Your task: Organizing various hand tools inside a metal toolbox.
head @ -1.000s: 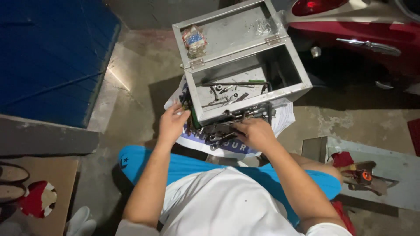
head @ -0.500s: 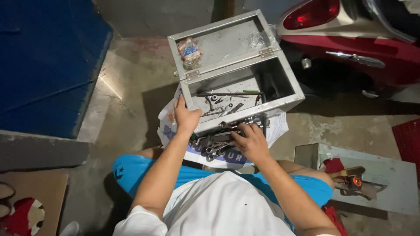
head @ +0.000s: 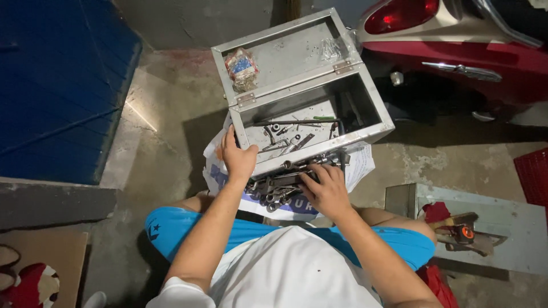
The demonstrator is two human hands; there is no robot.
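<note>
Two hands are at a metal toolbox (head: pixel 319 122) that stands open on the floor, its lid (head: pixel 285 54) thrown back with a small packet (head: pixel 241 65) lying in it. The left hand (head: pixel 237 159) grips the box's near left corner, fingers curled over the rim. The right hand (head: pixel 325 188) lies spread, palm down, on a heap of wrenches and sockets (head: pixel 279 185) piled on a printed sheet (head: pixel 359 162) just in front of the box. This looks like sorting through the loose tools while the box is steadied. A next move would call for closing the fingers on one piece without scattering the heap.

Whether the right hand already pinches a tool cannot be told; its fingertips are lost among the metal. A few tools (head: pixel 291 137) lie inside the box, too small to name, and its right end is in deep shadow. A red scooter (head: pixel 456 40) is cut off at the top edge.
</note>
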